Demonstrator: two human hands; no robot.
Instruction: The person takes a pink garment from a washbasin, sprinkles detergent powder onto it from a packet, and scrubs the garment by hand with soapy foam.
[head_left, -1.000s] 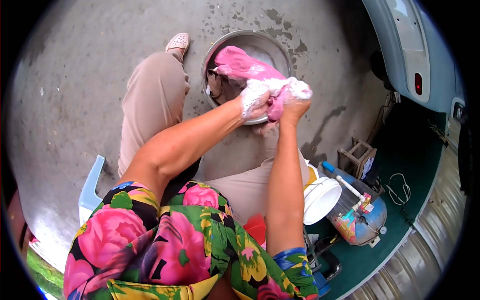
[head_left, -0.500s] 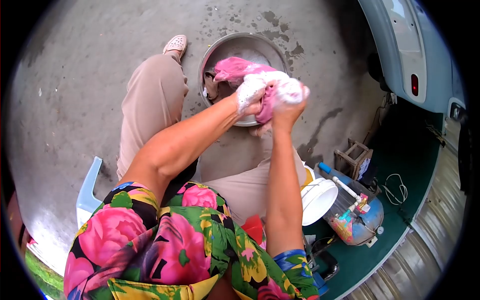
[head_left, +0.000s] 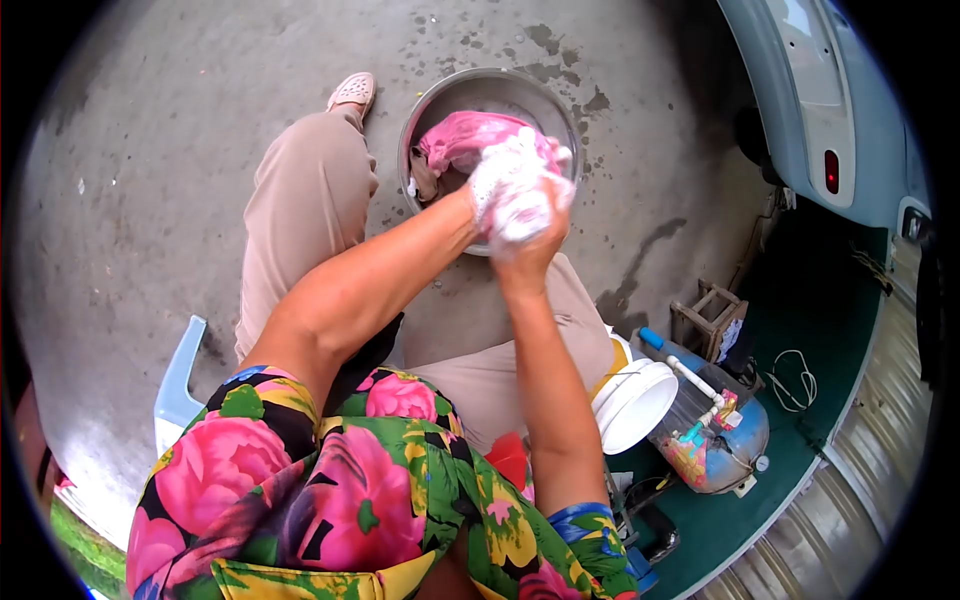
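Observation:
A pink cloth, partly covered in white suds, lies in and over a round metal basin on the floor. My left hand is foamy and closed on the cloth near the basin's lower edge. Pressed close on its right, my right hand grips the sudsy end of the same cloth, blurred by motion. Foam hides most fingers of both hands. A brown cloth rests against the basin's left inner wall.
At the right stand a white bucket, a blue tank with pipes and a small wooden stool. A vehicle fills the upper right. Light blue plastic seat at lower left. Wet spots mark the concrete floor.
My right hand has moved left and down toward my left hand, bringing the foamy cloth end with it. My left hand has shifted slightly, still on the cloth.

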